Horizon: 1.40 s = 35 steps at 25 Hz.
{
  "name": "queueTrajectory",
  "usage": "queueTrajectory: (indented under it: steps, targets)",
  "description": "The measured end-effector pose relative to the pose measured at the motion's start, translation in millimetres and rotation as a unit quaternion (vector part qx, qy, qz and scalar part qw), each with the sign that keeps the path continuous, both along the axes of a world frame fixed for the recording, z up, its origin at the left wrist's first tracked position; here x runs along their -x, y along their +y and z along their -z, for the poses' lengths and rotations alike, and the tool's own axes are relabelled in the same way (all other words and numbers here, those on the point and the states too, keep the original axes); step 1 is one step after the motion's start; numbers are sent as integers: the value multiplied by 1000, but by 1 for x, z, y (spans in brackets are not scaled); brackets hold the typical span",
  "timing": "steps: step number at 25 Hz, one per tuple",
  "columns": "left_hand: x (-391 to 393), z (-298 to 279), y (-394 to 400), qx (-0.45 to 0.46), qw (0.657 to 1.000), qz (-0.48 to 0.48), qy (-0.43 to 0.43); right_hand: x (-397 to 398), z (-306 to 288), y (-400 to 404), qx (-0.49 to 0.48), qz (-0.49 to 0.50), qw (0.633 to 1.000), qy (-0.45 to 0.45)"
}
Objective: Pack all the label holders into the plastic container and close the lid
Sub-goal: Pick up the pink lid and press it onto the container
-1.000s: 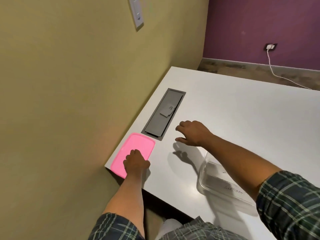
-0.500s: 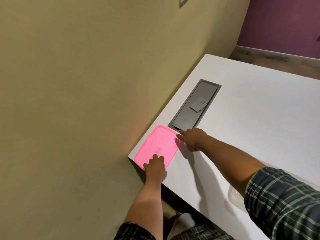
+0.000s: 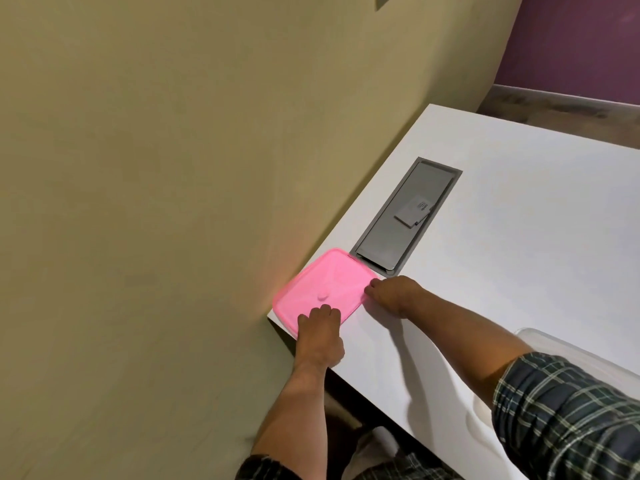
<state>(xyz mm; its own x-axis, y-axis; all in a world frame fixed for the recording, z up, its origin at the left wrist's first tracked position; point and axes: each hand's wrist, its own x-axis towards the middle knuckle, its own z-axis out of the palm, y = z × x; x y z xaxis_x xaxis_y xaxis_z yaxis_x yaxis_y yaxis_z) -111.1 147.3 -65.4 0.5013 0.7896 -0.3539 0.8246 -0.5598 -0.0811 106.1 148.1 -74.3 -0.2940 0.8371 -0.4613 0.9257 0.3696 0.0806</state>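
A pink plastic lid [image 3: 327, 280] lies flat on the near left corner of the white table [image 3: 526, 244], close to the wall. My left hand [image 3: 320, 330] grips the lid's near edge with curled fingers. My right hand [image 3: 393, 292] pinches the lid's right edge. At the lower right, only the rim of the clear plastic container [image 3: 568, 348] shows, the rest hidden behind my right sleeve. No label holders can be made out inside it.
A grey recessed hatch [image 3: 391, 233] sits in the table just beyond the lid, with a small grey card [image 3: 414, 211] lying on it. A beige wall [image 3: 173, 202] runs along the table's left side. The table edge falls away under my left wrist.
My right hand has come left from above the container to the lid's right edge. My left hand stays on the lid. The camera has turned, pushing the container to the frame's edge.
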Motion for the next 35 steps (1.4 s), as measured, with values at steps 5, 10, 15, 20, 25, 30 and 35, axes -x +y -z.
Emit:
queueTrajectory:
  steps: [5, 10, 15, 20, 25, 30, 35]
  targets:
    - [0, -48, 14, -142, 984, 82, -67, -7, -32, -7, -65, 79, 992, 79]
    - [-28, -120, 44, -304, 934, 125, -141, -23, -69, -32, -136, 133, 959, 212]
    - [-82, -159, 51, -332, 910, 132, -213, -58, -95, -78, -169, 266, 875, 368]
    - [-153, -155, 7, -208, 923, 23, -323, -118, -111, -134, -177, 397, 729, 529]
    - [-217, -129, -57, 53, 918, -165, -355, -160, -111, -203, -189, 493, 569, 631]
    - [-251, -107, -91, 313, 844, -179, -397, -180, -105, -258, -210, 535, 441, 689]
    - [-269, -101, -111, 439, 750, -261, -420, -190, -98, -314, -174, 542, 380, 730]
